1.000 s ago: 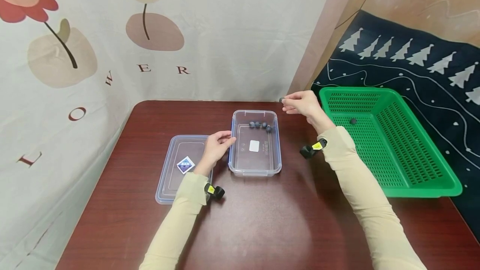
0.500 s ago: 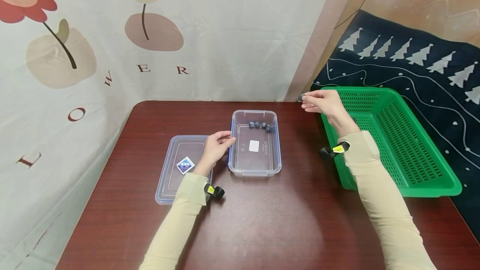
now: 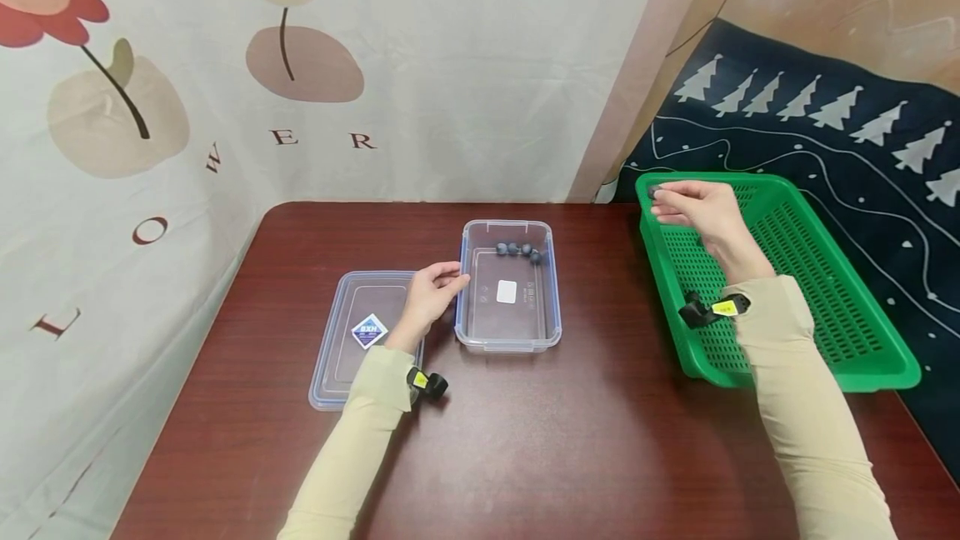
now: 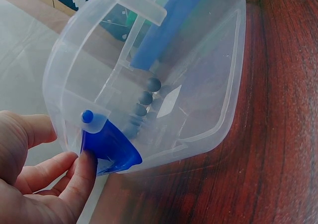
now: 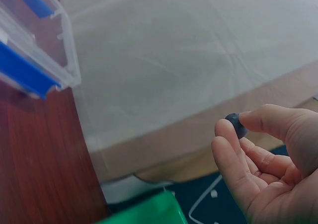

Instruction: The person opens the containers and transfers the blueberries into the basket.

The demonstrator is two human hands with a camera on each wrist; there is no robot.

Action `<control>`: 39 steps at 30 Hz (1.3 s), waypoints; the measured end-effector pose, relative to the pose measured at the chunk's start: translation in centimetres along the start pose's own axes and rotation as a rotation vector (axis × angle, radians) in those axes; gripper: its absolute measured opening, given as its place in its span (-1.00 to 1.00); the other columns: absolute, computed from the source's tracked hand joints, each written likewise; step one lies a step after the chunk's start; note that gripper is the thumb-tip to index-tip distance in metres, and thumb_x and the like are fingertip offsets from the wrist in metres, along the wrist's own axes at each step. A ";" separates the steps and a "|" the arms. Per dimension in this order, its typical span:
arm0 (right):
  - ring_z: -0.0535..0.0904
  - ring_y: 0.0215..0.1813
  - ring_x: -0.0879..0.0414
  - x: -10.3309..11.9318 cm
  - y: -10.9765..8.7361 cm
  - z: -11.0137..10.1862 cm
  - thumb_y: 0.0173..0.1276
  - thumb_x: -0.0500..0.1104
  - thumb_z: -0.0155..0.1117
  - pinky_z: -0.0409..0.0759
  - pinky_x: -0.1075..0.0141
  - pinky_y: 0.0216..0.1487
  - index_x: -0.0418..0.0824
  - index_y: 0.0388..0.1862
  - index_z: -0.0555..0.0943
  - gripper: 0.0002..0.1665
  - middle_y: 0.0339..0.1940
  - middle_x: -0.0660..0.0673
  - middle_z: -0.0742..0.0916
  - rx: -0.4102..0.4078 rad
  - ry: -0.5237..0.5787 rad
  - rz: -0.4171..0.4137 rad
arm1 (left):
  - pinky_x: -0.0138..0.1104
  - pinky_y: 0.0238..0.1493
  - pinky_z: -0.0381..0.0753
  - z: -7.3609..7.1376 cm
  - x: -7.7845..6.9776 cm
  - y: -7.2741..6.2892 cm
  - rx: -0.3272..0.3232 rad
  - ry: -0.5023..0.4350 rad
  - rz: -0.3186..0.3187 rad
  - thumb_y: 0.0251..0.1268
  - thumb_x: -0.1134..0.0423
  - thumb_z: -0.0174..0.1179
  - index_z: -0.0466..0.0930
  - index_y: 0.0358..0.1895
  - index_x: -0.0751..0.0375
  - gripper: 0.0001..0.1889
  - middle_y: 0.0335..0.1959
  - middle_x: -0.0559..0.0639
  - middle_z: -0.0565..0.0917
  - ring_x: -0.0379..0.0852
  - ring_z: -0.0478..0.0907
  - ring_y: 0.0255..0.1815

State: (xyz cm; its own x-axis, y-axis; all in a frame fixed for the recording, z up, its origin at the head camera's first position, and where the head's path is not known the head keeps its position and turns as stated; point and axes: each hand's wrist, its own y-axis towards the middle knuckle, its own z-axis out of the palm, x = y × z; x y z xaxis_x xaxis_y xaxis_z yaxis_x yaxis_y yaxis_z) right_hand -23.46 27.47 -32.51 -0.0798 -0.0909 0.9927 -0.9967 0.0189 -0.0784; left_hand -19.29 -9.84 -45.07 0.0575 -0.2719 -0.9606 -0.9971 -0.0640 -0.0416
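Observation:
My right hand (image 3: 708,211) pinches a blueberry (image 5: 236,125) between thumb and fingertips, over the far left part of a green basket (image 3: 903,369). With its thumb and fingers at the left wall, my left hand (image 3: 435,290) grips a clear plastic food container (image 3: 487,336). In the left wrist view its fingers (image 4: 82,182) press against the blue side latch (image 4: 109,144). Inside the container, several blueberries (image 3: 513,248) lie in a row near the far end, beyond a white square label (image 3: 506,292). My right hand and wrist hide part of the basket's floor.
Left of the container lies its clear lid (image 3: 333,340) with a blue diamond sticker (image 3: 369,331), partly under my left forearm. Everything stands on a dark red wooden table (image 3: 525,440). A pale printed curtain (image 3: 465,65) hangs behind the far edge.
My right hand has moved right, from beside the container to over the green basket, still pinching the blueberry. The left hand and the container have stayed put.

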 end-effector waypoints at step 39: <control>0.67 -0.40 0.23 -6.7 0.4 -10.5 0.35 -0.34 0.10 0.62 0.38 -0.20 -0.06 -0.49 0.64 -0.71 -0.50 0.02 0.71 -0.031 0.143 0.295 | -0.53 -0.33 0.50 0.1 0.0 0.1 0.002 -0.022 -0.001 0.16 0.38 0.26 0.57 -0.01 0.47 -0.67 -0.13 0.32 0.64 0.02 0.60 -0.17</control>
State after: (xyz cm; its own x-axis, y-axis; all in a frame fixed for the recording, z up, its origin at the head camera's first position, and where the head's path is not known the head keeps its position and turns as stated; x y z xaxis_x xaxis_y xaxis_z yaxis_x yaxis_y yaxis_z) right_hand -23.19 38.50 -38.20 -0.3601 0.0636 0.9308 -0.9300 0.0539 -0.3635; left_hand -19.37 -9.74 -45.13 0.0570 -0.2502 -0.9665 -0.9972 -0.0619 -0.0428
